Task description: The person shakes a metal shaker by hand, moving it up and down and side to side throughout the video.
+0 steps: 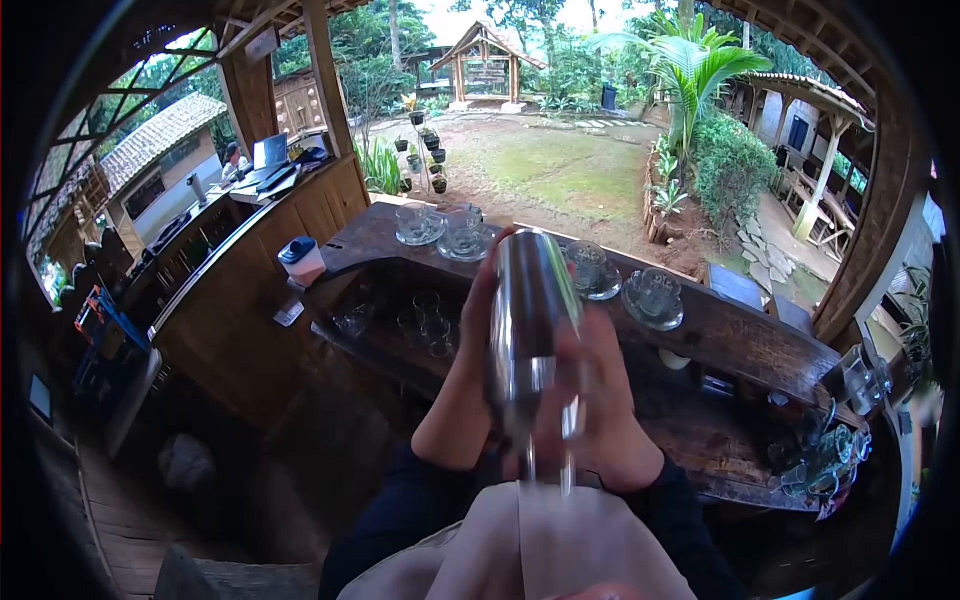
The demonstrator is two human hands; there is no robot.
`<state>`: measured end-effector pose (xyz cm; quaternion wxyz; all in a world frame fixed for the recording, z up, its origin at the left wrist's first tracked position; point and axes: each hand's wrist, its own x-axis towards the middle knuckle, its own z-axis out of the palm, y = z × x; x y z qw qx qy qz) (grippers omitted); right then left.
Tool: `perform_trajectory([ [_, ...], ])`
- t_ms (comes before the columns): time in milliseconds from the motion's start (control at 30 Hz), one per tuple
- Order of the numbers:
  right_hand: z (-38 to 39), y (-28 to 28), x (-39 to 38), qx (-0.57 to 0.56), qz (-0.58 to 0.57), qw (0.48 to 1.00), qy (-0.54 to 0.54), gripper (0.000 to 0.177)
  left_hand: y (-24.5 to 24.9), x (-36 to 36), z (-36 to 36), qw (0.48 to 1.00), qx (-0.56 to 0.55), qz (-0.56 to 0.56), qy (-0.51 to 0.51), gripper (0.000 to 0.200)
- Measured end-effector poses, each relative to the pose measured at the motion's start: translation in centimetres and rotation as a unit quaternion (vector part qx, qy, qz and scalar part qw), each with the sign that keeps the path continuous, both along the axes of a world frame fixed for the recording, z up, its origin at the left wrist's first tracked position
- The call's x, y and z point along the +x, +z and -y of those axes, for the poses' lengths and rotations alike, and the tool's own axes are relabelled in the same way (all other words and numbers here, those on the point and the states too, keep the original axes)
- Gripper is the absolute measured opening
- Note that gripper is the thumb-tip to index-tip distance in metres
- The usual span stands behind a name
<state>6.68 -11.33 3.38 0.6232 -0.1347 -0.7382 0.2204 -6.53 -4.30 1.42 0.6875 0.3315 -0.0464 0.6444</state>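
Observation:
A shiny metal cocktail shaker (532, 295) is held up in front of my body, its broad end away from me and its narrower end toward my chest. My left hand (477, 312) wraps around its left side. Around the right side and the narrower part, my right hand (590, 375) is closed, its fingers smeared by motion. Beyond the shaker, a glass cup on a saucer (465, 240) stands on the dark wooden counter (740, 345). Another glass cup and saucer (592, 275) is just right of the shaker.
More glass cups (655, 297) sit along the counter's raised ledge. Drinking glasses (427, 325) stand on the lower shelf, and glassware (825, 455) crowds the right end. A lidded container (300, 260) is at the left corner. Further left, a laptop (270, 152) and a person (235, 160) are visible.

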Motion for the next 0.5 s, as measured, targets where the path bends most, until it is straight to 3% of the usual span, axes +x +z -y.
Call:
perform_trajectory([
  [33,-4.0,-0.9,-0.3,0.219,0.057,0.97,-0.093,0.043,-0.9,-0.7,-1.8,0.978,-0.108,0.009,-0.178,0.044],
  [67,-3.9,-0.8,-0.5,0.218,0.056,0.97,-0.096,0.043,-6.0,0.8,-4.4,0.983,-0.173,-0.023,0.064,0.047],
  [133,-4.4,0.0,-1.0,0.044,0.0,0.992,-0.122,0.044,-4.8,0.9,-3.2,0.985,-0.142,0.077,-0.06,0.048],
  [200,-0.8,1.8,0.4,0.196,0.067,0.976,-0.073,0.038,0.9,0.2,0.8,0.965,-0.145,0.052,-0.214,0.049],
  [233,0.5,1.9,0.9,0.268,0.087,0.959,-0.038,0.036,2.2,0.5,2.4,0.981,-0.118,0.037,-0.148,0.053],
  [267,1.6,0.4,-0.5,0.369,-0.006,0.927,-0.066,0.031,2.0,-0.2,2.6,0.981,-0.053,0.029,-0.183,0.054],
  [300,1.2,-0.8,-1.8,0.467,-0.082,0.879,-0.057,0.027,1.6,0.8,2.8,0.985,0.09,0.082,-0.125,0.051],
  [333,1.0,-1.3,-2.1,0.466,-0.084,0.879,-0.057,0.027,1.3,1.8,3.0,0.962,0.231,0.131,-0.065,0.049],
  [367,0.9,-1.3,-2.4,0.433,-0.115,0.893,-0.054,0.027,0.6,1.3,2.6,0.969,0.201,0.111,-0.086,0.046],
  [400,1.0,-1.3,-2.5,0.396,-0.145,0.905,-0.053,0.026,0.0,1.1,2.7,0.987,0.095,0.107,-0.075,0.042],
  [433,0.0,-0.5,0.0,0.311,0.011,0.95,-0.033,0.029,-0.3,1.0,2.1,0.994,-0.016,0.088,-0.055,0.04],
  [467,-2.1,-1.6,-0.4,0.14,0.03,0.988,-0.055,0.036,-0.8,0.8,0.7,0.989,-0.126,0.068,-0.035,0.038],
  [500,-5.3,-2.3,-0.7,0.245,0.071,0.961,-0.106,0.044,-4.2,-0.8,-2.9,0.958,-0.158,0.059,-0.232,0.038],
])
